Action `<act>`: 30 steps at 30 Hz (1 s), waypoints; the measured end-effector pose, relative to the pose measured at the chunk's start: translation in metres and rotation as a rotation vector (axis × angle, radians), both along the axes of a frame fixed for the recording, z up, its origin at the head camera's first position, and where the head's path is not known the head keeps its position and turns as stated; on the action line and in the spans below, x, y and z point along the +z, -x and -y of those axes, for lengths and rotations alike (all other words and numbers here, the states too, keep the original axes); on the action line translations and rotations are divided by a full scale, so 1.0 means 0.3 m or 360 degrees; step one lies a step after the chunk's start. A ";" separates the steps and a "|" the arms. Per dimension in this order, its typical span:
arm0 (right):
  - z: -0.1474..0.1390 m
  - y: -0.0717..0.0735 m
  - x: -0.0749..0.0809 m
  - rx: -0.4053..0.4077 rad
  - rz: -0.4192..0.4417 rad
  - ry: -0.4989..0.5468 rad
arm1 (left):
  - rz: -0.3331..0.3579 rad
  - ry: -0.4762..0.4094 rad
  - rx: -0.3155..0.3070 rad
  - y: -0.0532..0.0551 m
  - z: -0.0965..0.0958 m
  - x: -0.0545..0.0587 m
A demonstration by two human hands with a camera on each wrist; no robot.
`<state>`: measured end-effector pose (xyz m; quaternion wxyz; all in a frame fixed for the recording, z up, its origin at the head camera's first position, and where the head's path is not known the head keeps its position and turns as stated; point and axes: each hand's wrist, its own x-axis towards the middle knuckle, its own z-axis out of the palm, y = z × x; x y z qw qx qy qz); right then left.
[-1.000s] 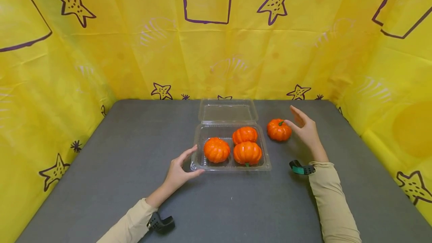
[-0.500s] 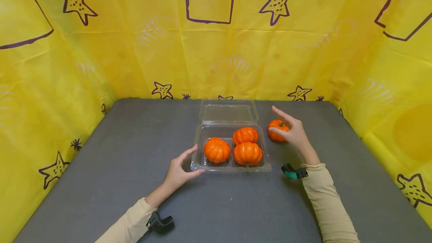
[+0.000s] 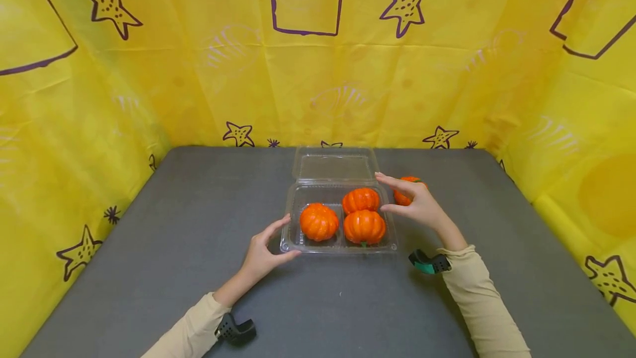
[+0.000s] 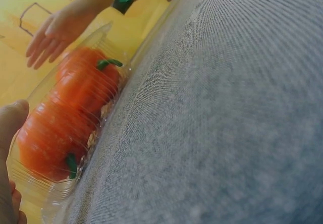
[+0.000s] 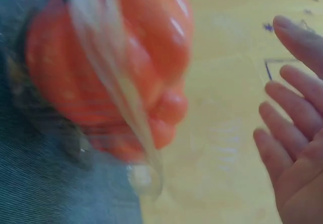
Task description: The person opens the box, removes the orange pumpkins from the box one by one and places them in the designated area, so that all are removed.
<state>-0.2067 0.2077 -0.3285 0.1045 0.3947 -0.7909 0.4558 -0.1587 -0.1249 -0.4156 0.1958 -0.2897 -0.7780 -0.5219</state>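
A clear plastic clamshell container (image 3: 307, 192) sits on the table, its lid (image 3: 335, 164) folded back. In its left compartment is one small orange pumpkin (image 3: 318, 222). The right compartment holds a back pumpkin (image 3: 361, 200) and a front pumpkin (image 3: 364, 227). Outside, just right of the container, another pumpkin (image 3: 401, 198) is partly hidden behind my right hand (image 3: 421, 206). That hand hovers at the container's right edge, fingers extended and holding nothing. My left hand (image 3: 260, 253) rests around the front left corner, thumb and fingers spread; firm contact is unclear.
A grey cloth-covered table (image 3: 208, 198) lies beneath everything. Yellow patterned cloth (image 3: 318, 93) hangs along the back and both sides. Black straps sit on both wrists, a left strap (image 3: 236, 330) and a right strap (image 3: 429, 263).
My right hand has moved left and slightly down, from beside the loose pumpkin to the container's right edge, passing in front of that pumpkin. The left hand, container and pumpkins have stayed put.
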 end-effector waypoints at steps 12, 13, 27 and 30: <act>0.027 -0.032 -0.059 0.0212 -0.0104 -0.0148 | 0.0041 0.0047 0.0046 -0.014 0.009 0.011; 0.028 -0.034 -0.064 0.0215 -0.0123 -0.0141 | 0.0044 0.0049 0.0047 -0.015 0.010 0.012; 0.006 0.021 -0.168 0.0385 0.0007 -0.0133 | 0.0018 0.0021 0.0021 -0.011 0.006 0.015; -0.001 0.036 -0.191 0.0353 0.0049 -0.0215 | 0.0011 0.0015 0.0022 -0.011 0.010 0.009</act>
